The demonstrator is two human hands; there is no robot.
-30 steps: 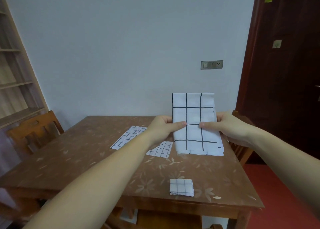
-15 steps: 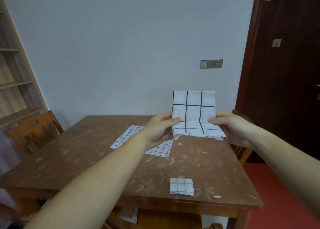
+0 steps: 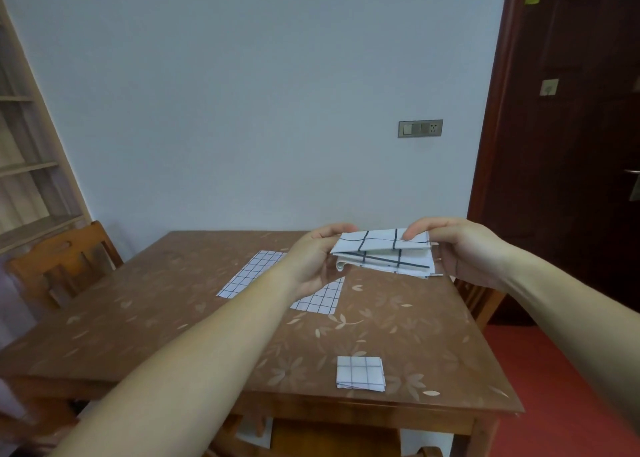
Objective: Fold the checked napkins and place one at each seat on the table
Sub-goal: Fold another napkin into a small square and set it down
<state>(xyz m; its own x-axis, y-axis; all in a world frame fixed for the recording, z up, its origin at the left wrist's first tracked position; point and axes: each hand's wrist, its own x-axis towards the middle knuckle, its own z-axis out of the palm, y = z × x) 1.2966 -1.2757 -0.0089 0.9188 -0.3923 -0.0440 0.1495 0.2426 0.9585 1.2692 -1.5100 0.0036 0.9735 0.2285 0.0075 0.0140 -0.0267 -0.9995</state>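
Glossy table [image 3: 415, 335], hands [image 3: 381, 252] pinching layered checked napkin [image 3: 384, 254]

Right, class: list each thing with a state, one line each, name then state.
Held napkin: half-folded, in the air.
Small napkin: folded square, lying near table edge.
Spread napkin: unfolded, flat on table.
Left hand: pinches held napkin's left end.
Right hand: pinches its right end.

Pale wall [image 3: 242, 93] (socket plate [image 3: 420, 128]), dark door [image 3: 571, 145], red floor [image 3: 571, 370], wooden chair [image 3: 65, 259]
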